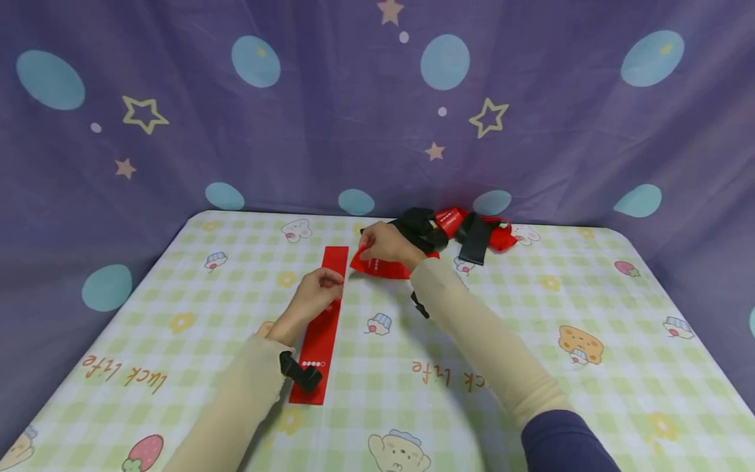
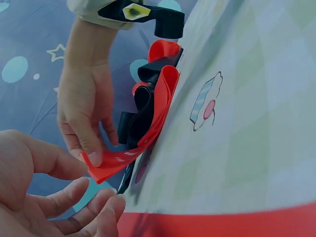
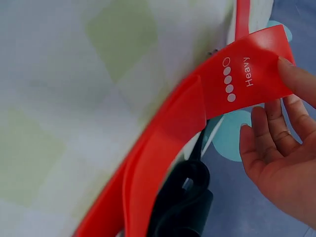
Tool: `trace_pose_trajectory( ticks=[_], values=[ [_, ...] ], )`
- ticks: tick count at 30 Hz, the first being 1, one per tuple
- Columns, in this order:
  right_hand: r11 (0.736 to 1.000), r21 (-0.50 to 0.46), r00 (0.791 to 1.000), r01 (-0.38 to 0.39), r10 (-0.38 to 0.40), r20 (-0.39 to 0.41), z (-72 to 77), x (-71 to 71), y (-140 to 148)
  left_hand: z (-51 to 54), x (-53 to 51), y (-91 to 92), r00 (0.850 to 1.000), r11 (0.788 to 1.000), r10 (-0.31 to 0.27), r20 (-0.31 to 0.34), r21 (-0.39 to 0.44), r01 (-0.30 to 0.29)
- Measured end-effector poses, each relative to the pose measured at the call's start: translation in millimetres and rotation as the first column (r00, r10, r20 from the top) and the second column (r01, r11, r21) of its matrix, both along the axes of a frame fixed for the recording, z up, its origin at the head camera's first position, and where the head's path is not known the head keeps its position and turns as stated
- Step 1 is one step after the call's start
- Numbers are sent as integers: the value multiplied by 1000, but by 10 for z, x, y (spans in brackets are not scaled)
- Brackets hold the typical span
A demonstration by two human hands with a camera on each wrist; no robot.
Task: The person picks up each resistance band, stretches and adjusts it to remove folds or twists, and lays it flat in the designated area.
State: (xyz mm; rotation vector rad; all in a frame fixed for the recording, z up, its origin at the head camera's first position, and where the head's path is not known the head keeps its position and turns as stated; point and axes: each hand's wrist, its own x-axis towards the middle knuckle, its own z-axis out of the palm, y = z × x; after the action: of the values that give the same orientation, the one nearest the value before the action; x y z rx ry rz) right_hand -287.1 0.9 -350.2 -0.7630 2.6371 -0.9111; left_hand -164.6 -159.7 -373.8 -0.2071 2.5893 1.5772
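Observation:
My right hand pinches one end of a red resistance band between thumb and fingers. In the right wrist view, that end of the band is printed "Heavy" beside a row of dots, and the rest trails away in a fold. My left hand hovers over a second red resistance band, which lies flat and lengthwise on the table. Nothing sits between the left fingers; in the left wrist view thumb and fingers are bent and apart, near the raised band end.
A loose heap of black bands and red bands lies at the table's back edge, with a black band hanging forward from it. A checked cloth covers the table. Behind stands a purple curtain.

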Motion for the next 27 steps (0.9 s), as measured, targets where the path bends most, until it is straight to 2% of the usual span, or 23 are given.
trace_pose_trajectory(
  ticks=[4, 10, 12, 16, 20, 23, 27],
  values=[
    [1000, -22, 1000, -5, 4, -21, 78, -24, 13, -24, -1, 54, 1000, 998, -12, -13, 58, 13],
    [996, -80, 999, 31, -33, -17, 259, -48, 40, -106, 29, 166, 998, 990, -55, -11, 128, 56],
    [995, -96, 998, 34, -38, -43, 319, -57, 56, -126, 30, 189, 997, 986, -71, -23, 150, 74],
    [992, -119, 996, 38, -47, -78, 410, -66, 81, -141, 32, 239, 996, 977, -77, -34, 195, 82],
    [988, -144, 993, 61, -75, -93, 455, -80, 113, -132, 37, 308, 995, 969, -94, -14, 228, 95],
    [978, -184, 991, 103, -117, -66, 482, -87, 151, -118, 19, 369, 994, 962, -108, -4, 250, 105],
    [956, -247, 987, 159, -153, 42, 513, -75, 209, -94, -14, 455, 993, 952, -116, 0, 286, 112]
  ],
)
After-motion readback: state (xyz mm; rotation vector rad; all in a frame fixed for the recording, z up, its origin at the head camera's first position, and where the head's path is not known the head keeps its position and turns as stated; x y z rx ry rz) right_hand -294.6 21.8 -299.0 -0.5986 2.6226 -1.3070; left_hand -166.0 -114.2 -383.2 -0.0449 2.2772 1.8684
